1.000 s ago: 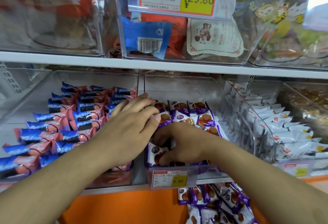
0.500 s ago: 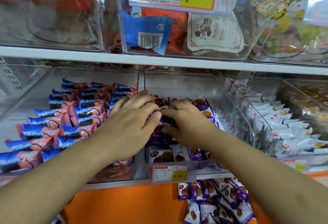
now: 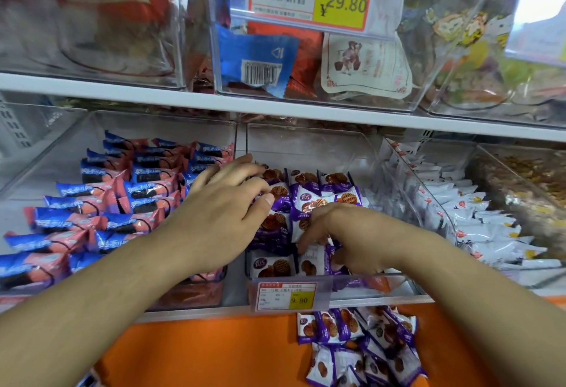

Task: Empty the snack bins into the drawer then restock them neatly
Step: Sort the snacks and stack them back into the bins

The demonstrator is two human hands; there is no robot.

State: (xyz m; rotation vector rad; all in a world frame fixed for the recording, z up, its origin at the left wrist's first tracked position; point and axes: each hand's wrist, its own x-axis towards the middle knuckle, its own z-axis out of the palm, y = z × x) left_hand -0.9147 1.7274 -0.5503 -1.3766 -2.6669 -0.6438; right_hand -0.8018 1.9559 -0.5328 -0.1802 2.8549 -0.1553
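The clear middle bin holds rows of purple waffle-biscuit packets. My left hand lies over the bin's left side, its spread fingers pressing on the packets there. At the front of the bin, my right hand curls downward, and its fingertips and thumb pinch a packet that shows its white back. Below the shelf, the orange drawer contains a loose pile of the same purple packets.
A bin of blue-and-pink packets stands on the left and one of white packets on the right. A 9.90 price tag hangs on the middle bin's front. The shelf edge and upper bins overhang closely.
My right hand has come forward from the middle of the bin to its front and taken hold of a packet. My left hand has stayed on the left packets.
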